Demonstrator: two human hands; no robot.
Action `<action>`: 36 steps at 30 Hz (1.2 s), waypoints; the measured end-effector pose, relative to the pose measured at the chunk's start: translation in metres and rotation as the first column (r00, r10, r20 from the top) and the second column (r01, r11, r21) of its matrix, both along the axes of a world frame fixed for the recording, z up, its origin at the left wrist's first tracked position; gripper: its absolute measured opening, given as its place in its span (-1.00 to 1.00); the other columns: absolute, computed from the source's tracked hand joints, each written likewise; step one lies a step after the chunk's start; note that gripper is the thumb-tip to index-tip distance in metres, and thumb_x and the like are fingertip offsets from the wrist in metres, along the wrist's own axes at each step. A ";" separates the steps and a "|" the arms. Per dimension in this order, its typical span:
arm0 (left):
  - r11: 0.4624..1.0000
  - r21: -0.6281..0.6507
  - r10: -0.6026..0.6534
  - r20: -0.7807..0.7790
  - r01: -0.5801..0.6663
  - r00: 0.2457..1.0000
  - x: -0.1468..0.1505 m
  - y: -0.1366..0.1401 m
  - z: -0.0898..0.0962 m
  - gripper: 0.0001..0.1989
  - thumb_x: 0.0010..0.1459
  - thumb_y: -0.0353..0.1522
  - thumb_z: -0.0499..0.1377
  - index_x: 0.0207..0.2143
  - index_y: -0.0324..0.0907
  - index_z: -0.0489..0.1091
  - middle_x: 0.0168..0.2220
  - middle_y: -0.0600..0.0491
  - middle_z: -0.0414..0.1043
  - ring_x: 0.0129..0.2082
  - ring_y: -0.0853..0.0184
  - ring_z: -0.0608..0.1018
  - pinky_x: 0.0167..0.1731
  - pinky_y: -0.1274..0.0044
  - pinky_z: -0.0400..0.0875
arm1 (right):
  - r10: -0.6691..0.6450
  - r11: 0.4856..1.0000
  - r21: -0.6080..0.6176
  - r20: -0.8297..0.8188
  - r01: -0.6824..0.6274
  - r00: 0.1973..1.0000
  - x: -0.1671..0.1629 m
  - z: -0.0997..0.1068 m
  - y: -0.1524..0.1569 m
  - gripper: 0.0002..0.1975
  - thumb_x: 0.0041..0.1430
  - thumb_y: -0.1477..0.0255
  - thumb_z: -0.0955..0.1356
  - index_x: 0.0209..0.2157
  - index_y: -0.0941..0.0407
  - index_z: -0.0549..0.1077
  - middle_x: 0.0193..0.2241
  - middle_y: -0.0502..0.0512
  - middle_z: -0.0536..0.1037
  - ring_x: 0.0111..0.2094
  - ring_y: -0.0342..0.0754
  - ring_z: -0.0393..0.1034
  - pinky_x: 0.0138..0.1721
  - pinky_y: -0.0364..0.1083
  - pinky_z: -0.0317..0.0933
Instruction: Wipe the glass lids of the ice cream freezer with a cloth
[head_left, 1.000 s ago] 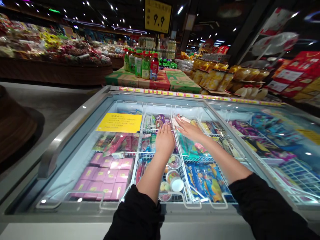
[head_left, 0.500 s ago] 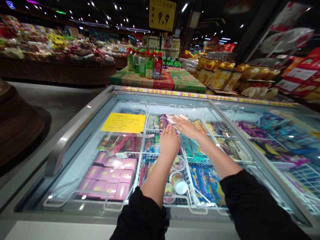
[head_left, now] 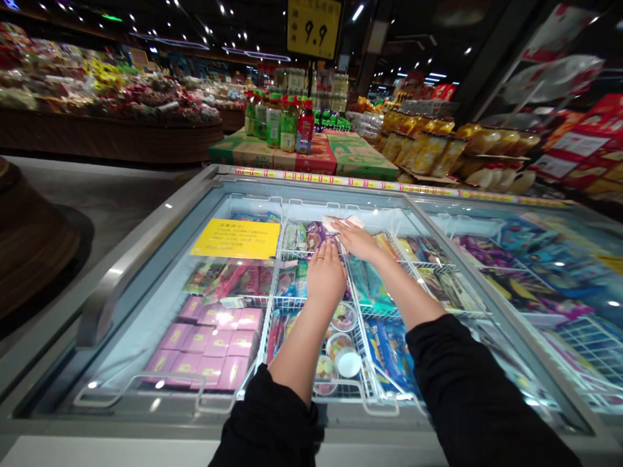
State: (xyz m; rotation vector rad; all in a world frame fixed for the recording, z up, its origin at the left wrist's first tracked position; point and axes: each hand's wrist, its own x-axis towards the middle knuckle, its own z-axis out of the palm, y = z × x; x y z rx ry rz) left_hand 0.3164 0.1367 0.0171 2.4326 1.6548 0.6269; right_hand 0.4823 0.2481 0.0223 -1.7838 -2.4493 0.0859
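Note:
My right hand (head_left: 357,240) lies over a pale folded cloth (head_left: 343,222), holding it against the sliding glass lid (head_left: 160,259) of a chest freezer. The cloth sticks out past the fingertips on the far and left sides. Just nearer and to the left, my left hand (head_left: 326,275) rests palm down on the glass, fingers stretched out and a ring on one of them. It holds nothing. Beneath the glass, white wire baskets (head_left: 267,331) contain packaged ice creams, lidded cups (head_left: 337,347) and pink boxes (head_left: 209,337).
A yellow notice (head_left: 236,239) is on the glass at left, beyond the lid's curved handle (head_left: 95,318). Behind the freezer's far edge stand bottles (head_left: 280,123) on cartons (head_left: 302,159) and a yellow price sign (head_left: 314,29). Jars (head_left: 421,146) are stacked to the right.
My right hand has shifted slightly left, and more of the cloth shows at its fingertips. My left hand stays flat at nearly the same spot. The view has moved a little.

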 end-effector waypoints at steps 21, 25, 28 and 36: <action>1.000 -0.021 -0.002 -0.021 0.001 1.000 -0.001 -0.001 0.001 -0.42 0.47 -0.43 0.00 0.45 -0.53 0.19 0.49 -0.29 0.14 0.51 0.09 0.23 0.50 0.28 0.11 | -0.004 1.000 0.005 0.011 0.003 1.000 -0.016 -0.002 0.017 -0.38 0.52 0.33 0.09 0.53 0.01 0.15 0.54 -0.02 0.09 0.55 0.12 -0.05 0.51 0.20 -0.05; 1.000 -0.004 0.003 0.001 -0.003 1.000 -0.001 0.000 -0.003 -0.44 0.45 -0.42 0.03 0.44 -0.36 0.25 0.47 -0.23 0.20 0.50 0.12 0.27 0.48 0.28 0.16 | 0.144 0.989 0.046 -0.048 -0.142 0.988 0.019 -0.009 -0.011 -0.39 0.53 0.27 0.08 0.52 -0.02 0.18 0.53 0.00 0.15 0.55 0.06 -0.04 0.52 0.18 -0.07; 1.000 -0.005 0.013 0.002 -0.013 1.000 0.001 0.000 -0.002 -0.44 0.45 -0.42 0.04 0.44 -0.37 0.26 0.47 -0.24 0.21 0.50 0.12 0.27 0.49 0.30 0.15 | 0.046 0.998 0.044 -0.048 -0.043 0.998 0.046 -0.008 -0.009 -0.37 0.52 0.26 0.07 0.52 0.03 0.18 0.53 0.04 0.15 0.54 0.07 -0.03 0.53 0.19 -0.09; 1.000 -0.015 0.022 -0.025 -0.022 0.999 0.001 -0.001 0.000 -0.43 0.45 -0.43 0.04 0.44 -0.44 0.24 0.48 -0.27 0.16 0.50 0.11 0.26 0.48 0.29 0.17 | -0.213 0.977 -0.012 0.023 0.214 0.977 0.004 0.006 0.054 -0.37 0.53 0.32 0.08 0.54 0.10 0.13 0.56 0.02 0.06 0.56 0.16 -0.08 0.52 0.16 -0.07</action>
